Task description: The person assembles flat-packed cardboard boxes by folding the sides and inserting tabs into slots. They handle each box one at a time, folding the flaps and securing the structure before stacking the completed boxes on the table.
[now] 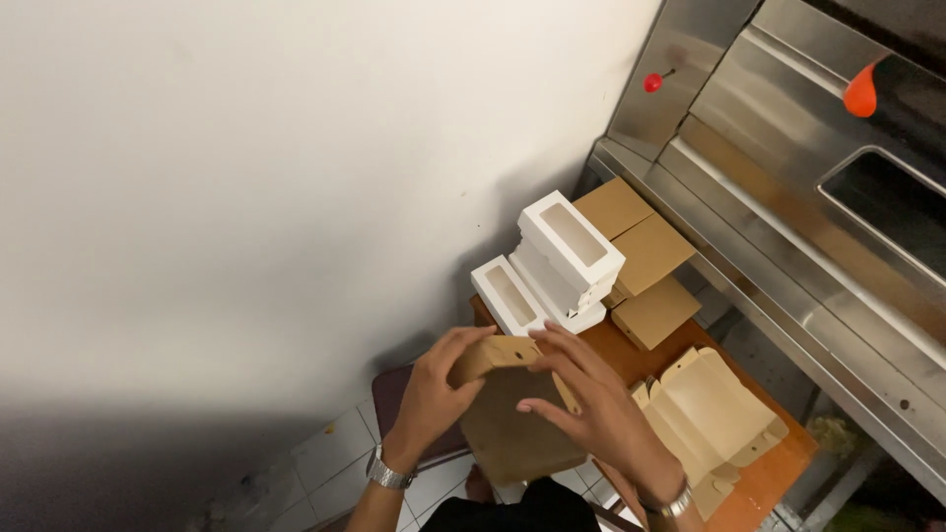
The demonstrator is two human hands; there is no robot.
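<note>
Cramped corner by a white wall: both hands work over the small wooden table [764, 473]. Left hand [434, 394] and right hand [591, 399] curl round a half-folded brown cardboard box [507, 414], bracing its flaps; finished white windowed boxes [552, 266] stack behind.

Wooden table [764, 478], probably bearing boxes [631, 261]
</note>
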